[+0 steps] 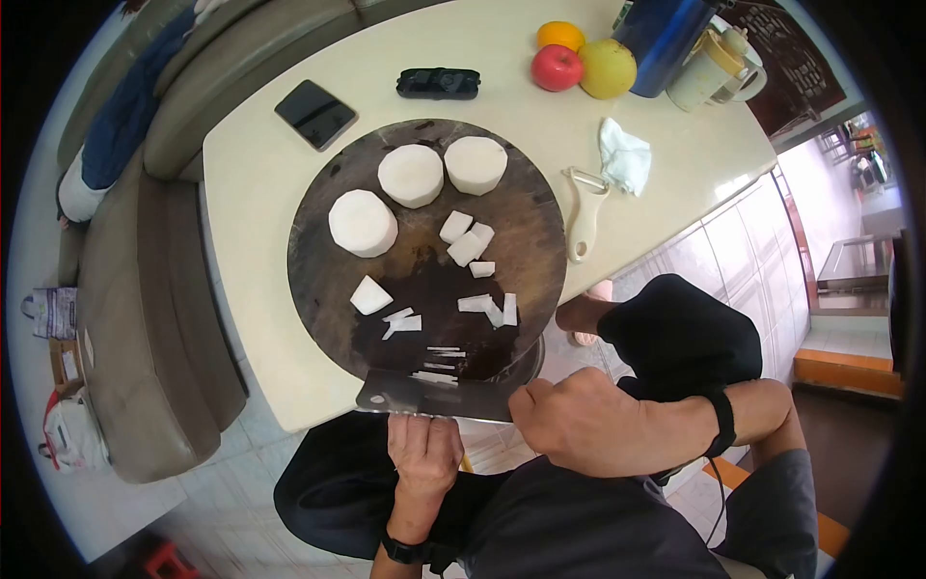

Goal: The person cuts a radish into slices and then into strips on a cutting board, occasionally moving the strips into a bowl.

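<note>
My right hand [579,423] is closed around the handle end of a kitchen cleaver [439,396], whose broad dark blade lies across the near edge of a round wooden chopping board [323,280]. My left hand [426,455] has its fingers together against the near side of the blade. Its fingertips are hidden there, so anything under them cannot be seen. Just beyond the blade are several thin strips of what looks like white radish [439,376]. Farther up the board lie small cut pieces [465,247], a wedge [369,295] and three thick peeled rounds [363,223].
A white peeler [585,217] and a crumpled tissue [625,156] lie right of the board. Behind it are a phone [315,115], a black case [438,83], a red fruit [557,68], a yellow-green fruit [608,69], an orange [560,37], a blue flask [666,43] and a jug [709,72].
</note>
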Demonstrator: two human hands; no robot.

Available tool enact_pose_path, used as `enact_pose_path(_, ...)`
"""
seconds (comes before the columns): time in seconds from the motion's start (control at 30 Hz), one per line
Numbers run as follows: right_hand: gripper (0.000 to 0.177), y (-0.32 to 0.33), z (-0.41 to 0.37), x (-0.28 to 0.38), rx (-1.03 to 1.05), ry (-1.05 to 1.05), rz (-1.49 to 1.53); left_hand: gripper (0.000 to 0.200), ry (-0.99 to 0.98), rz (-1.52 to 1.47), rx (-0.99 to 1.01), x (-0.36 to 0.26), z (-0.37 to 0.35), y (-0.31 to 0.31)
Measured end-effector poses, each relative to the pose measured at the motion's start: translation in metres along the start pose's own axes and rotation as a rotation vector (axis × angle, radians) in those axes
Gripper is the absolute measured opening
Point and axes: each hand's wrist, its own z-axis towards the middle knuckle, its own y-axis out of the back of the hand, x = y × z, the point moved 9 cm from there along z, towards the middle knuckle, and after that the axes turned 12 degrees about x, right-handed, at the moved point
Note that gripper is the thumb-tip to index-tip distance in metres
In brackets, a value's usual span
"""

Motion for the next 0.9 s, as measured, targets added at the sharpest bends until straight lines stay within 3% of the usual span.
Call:
enact_pose_path(0.07,0.020,0.005,0.001,-0.003,-0.016,0.032,0.036,0.022,0.000,0.006,-0.044,0.001,-0.005,0.001)
enact_pose_path(0.37,0.021,0.006,-0.012,-0.003,0.090,0.020,0.056,0.020,-0.012,-0.042,-0.024,0.000,-0.001,0.004)
enact_pose_path(0.6,0.018,0.002,-0.001,0.001,-0.003,0.010,0.071,0.022,-0.010,-0.020,-0.037,0.000,-0.002,0.003)
enact_pose_path(0.9,0.024,0.006,-0.012,-0.004,0.059,0.031,0.112,0.025,-0.007,-0.024,-0.052,0.004,-0.009,0.000)
